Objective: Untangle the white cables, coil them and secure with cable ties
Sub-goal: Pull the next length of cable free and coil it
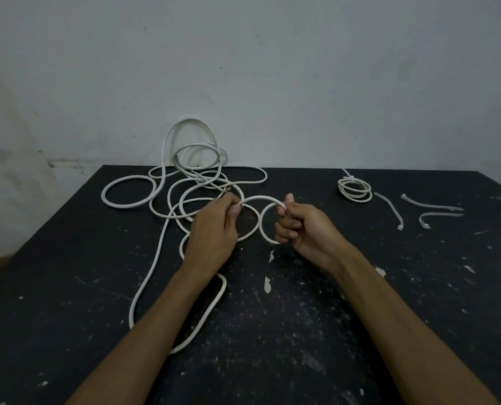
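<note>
White cable (167, 200) is lying in tangled loops across the far left of the black table (301, 331), with one loop rising against the wall (272, 68) and a strand trailing toward the near edge. The left hand (214, 226) is pinching the cable near the tangle. The right hand (298, 226) is gripping a small loop (265, 220), its fingers curled round it, though the exact grasp is dim. A tied coil (355, 189) is sitting far right, with three loose ties (418, 211) lying just beside it.
</note>
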